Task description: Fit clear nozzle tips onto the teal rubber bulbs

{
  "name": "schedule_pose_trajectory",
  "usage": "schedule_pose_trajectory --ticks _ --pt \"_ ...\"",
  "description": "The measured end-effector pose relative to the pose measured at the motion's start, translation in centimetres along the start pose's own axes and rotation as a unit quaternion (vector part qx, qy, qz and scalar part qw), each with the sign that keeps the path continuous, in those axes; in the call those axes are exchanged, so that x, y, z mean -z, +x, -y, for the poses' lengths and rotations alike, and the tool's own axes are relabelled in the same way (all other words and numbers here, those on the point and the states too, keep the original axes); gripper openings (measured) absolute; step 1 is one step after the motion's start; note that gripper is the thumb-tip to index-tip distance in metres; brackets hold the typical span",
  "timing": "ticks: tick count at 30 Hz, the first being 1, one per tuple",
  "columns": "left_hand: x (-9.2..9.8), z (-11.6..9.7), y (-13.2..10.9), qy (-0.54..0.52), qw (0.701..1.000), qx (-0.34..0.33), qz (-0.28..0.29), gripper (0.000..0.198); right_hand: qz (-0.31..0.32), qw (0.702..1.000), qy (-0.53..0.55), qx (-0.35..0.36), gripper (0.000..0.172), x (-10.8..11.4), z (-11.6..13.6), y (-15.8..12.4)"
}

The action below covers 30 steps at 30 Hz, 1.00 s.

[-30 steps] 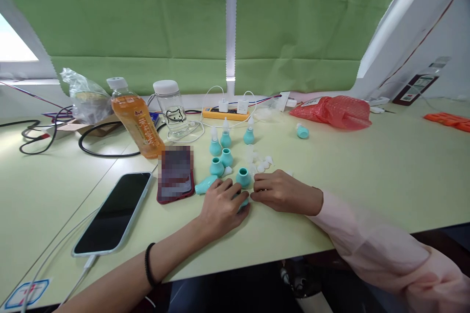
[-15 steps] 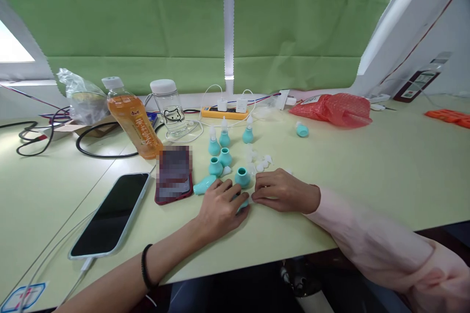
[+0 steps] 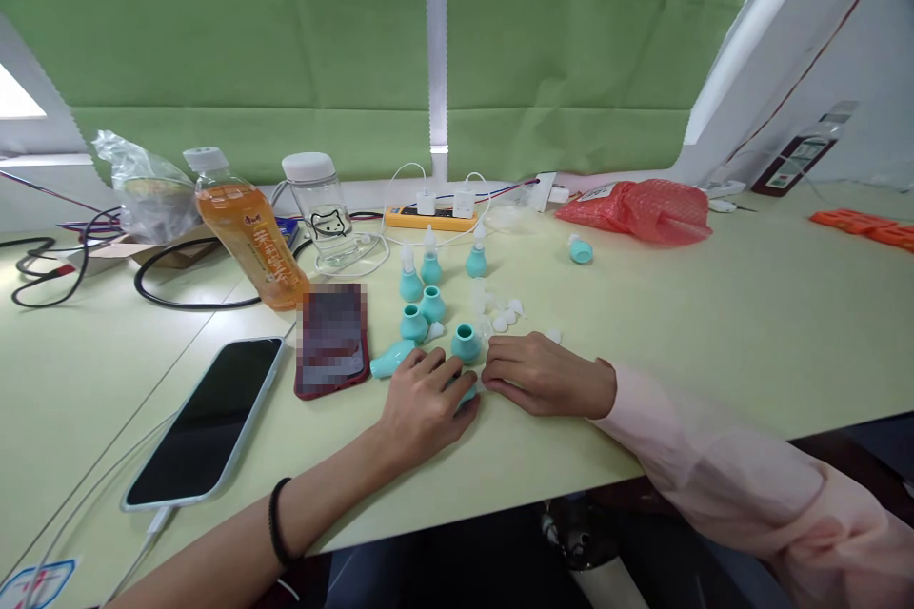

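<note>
Since the teal bulb (image 3: 467, 391) seems squashy, grip its belly: left hand (image 3: 427, 402) cups it; right hand (image 3: 537, 373), contents hidden, pinches at three o'clock.

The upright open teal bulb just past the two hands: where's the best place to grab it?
I'd pinch the narrow neck of the open teal bulb from above. It stands with its mouth up, and the left hand and right hand crowd its near side, so the top looks easiest to reach.
</note>
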State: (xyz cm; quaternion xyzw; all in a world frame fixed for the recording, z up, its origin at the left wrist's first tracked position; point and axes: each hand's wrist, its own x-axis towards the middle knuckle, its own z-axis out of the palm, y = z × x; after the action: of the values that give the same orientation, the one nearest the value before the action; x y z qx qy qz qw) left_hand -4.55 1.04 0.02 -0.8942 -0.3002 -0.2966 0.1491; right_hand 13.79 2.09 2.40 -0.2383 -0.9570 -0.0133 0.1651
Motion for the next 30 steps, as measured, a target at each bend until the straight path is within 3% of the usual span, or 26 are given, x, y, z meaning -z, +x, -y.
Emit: schedule_pose_trajectory --ticks 6,12,22,30 --pt "0.0 0.0 -0.1 -0.012 1.0 0.025 0.007 0.01 0.009 0.995 0.099 -0.015 0.009 0.4 -0.1 -0.1" --pt "0.0 -0.1 -0.2 -0.036 0.998 0.048 -0.002 0.014 -0.026 0.986 0.16 -0.048 0.011 0.3 -0.5 -0.2" --pt "0.2 -0.3 0.1 -0.073 0.996 0.057 0.018 0.014 -0.08 0.976 0.203 -0.013 0.013 -1.1 -1.0 -0.2" --pt "0.2 -0.3 0.0 -0.069 0.996 0.054 0.021 0.013 -0.019 0.943 0.306 -0.131 0.01 -0.7 -0.2 -0.2"
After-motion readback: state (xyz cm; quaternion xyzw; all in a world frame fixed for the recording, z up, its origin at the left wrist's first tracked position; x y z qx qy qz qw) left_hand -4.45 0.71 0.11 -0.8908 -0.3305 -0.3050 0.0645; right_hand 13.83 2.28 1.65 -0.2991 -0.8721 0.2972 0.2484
